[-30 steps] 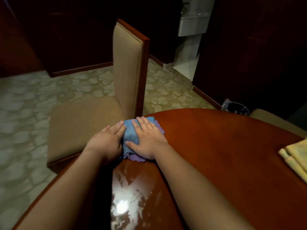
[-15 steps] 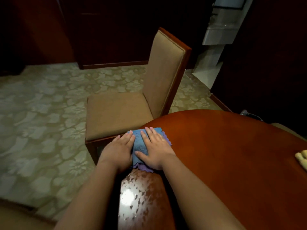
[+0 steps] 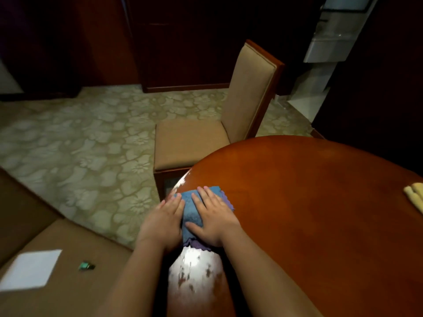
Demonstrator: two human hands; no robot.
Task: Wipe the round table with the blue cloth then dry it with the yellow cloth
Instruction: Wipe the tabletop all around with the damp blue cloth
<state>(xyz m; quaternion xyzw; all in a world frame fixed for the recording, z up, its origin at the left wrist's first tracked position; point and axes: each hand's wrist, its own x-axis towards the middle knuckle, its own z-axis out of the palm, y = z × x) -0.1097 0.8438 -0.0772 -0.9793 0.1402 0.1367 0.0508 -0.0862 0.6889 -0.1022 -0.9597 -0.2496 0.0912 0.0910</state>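
The blue cloth (image 3: 191,210) lies folded at the left edge of the round table (image 3: 309,202), a purple layer showing at its fringe. Both hands press it flat — the left hand (image 3: 163,223) on its left side at the table's rim, the right hand (image 3: 212,219) on its right side, fingers straight and slightly spread. Near the person, the wood shines wet. The yellow cloth (image 3: 415,194) rests at the far right, well apart. A tan chair (image 3: 240,115) stands just beside the table — another seat at lower left holds a white paper (image 3: 31,269).
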